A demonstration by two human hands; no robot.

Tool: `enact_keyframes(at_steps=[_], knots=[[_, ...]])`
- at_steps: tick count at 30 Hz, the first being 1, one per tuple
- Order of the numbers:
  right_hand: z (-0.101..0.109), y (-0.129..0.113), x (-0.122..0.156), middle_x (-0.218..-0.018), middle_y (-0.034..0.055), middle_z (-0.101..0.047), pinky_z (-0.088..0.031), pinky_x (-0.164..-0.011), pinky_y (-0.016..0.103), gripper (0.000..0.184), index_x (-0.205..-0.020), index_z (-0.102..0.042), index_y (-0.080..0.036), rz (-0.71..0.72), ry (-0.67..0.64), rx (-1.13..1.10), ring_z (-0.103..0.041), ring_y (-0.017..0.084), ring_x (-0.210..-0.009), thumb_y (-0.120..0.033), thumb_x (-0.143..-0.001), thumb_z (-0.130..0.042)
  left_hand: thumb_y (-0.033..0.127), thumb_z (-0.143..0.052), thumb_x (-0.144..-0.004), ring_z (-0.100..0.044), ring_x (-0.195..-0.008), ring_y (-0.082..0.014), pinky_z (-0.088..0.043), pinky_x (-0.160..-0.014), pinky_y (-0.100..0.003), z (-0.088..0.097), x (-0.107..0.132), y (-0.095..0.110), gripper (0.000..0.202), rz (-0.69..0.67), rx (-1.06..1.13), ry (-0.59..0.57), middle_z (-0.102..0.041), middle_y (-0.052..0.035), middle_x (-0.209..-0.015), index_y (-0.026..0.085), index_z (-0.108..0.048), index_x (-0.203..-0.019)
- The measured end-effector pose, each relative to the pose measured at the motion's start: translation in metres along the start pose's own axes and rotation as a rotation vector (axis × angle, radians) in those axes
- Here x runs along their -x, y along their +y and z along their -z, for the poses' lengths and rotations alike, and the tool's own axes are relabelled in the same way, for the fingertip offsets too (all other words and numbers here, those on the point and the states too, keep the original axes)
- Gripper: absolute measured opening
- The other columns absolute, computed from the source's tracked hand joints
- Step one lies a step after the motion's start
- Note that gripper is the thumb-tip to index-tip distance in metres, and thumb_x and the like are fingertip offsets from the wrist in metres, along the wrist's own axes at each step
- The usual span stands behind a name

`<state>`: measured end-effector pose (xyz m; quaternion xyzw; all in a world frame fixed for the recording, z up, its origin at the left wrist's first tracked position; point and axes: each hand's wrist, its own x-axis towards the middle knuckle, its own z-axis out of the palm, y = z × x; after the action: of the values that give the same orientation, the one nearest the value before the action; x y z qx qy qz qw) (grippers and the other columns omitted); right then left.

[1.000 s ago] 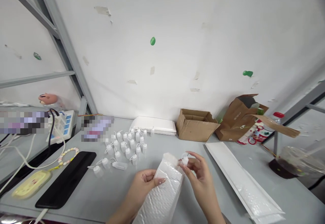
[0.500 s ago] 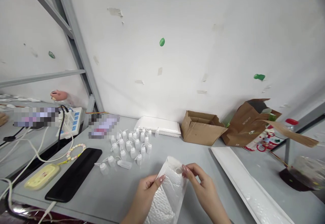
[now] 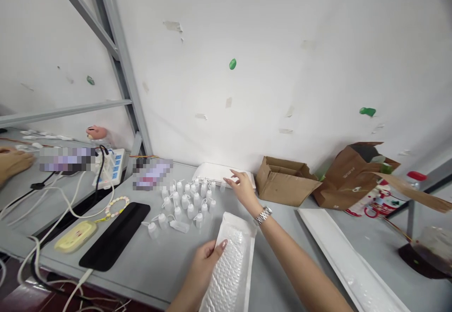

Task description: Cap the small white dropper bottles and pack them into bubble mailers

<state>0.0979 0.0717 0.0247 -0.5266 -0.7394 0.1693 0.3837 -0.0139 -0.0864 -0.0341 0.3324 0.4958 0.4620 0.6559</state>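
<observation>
No txt legible for sure. Brown paper bag (image 3: pixel 337 184), far R: short line of pale print + small pale logo, both too blurry to read. Yellow case (image 3: pixel 76 237), L side: tiny marks, can't tell if txt. Pixelated patch (image 3: pixel 151 175), back L: any wording unreadable.

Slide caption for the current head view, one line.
Left hand grips a white bubble mailer; the open right hand hangs near small capped bottles.

Right wrist (image 3: pixel 254 209), five o'clock from view centre: silver metal link band (image 3: pixel 263 215), close-fitting. Left thumbnail (image 3: pixel 224 243), six o'clock: glossy, tapered.
</observation>
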Motion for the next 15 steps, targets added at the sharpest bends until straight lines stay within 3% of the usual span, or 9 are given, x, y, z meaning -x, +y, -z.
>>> enact_keyframes(at_steps=[3,5,9,15], knots=[[-0.027,0.002,-0.013,-0.087,0.0065,-0.063,-0.047,-0.068,0.028,0.016,-0.089,-0.067,-0.017,0.018,-0.003,0.021,-0.061,0.017,-0.07,-0.024,-0.083,-0.053,0.066,-0.062,-0.058,-0.054,-0.058,-0.0171,-0.041,-0.058,-0.027,0.004,-0.001,-0.005,0.055,0.009,-0.015,0.036,-0.06,-0.0025,-0.058,0.012,-0.066,-0.069],[-0.031,0.001,-0.01,-0.081,0.0068,-0.063,-0.045,-0.069,0.029,0.017,-0.076,-0.067,-0.017,0.043,-0.002,0.042,-0.06,0.019,-0.073,-0.018,-0.083,-0.051,0.066,-0.061,-0.059,-0.054,-0.059,-0.0171,-0.041,-0.059,-0.026,0.007,-0.002,-0.006,0.054,0.007,-0.026,0.055,-0.06,-0.0021,-0.057,0.013,-0.065,-0.067],[-0.012,0.002,0.005,-0.083,0.0094,-0.062,-0.043,-0.073,0.031,0.02,-0.078,-0.064,-0.016,0.07,0.015,0.084,-0.058,0.022,-0.08,-0.013,-0.085,-0.045,0.067,-0.06,-0.061,-0.054,-0.06,-0.0176,-0.041,-0.06,-0.027,0.01,-0.003,-0.004,0.054,0.004,-0.044,0.051,-0.059,-0.0014,-0.057,0.013,-0.065,-0.068],[0.013,0.027,0.011,-0.095,0.0093,-0.062,-0.043,-0.074,0.031,0.018,-0.092,-0.063,-0.017,0.026,-0.05,0.132,-0.059,0.02,-0.079,-0.027,-0.086,-0.05,0.067,-0.059,-0.061,-0.056,-0.064,-0.0193,-0.041,-0.061,-0.027,0.008,-0.001,0.001,0.055,0.017,-0.064,0.042,-0.061,-0.0024,-0.06,0.013,-0.065,-0.072]])
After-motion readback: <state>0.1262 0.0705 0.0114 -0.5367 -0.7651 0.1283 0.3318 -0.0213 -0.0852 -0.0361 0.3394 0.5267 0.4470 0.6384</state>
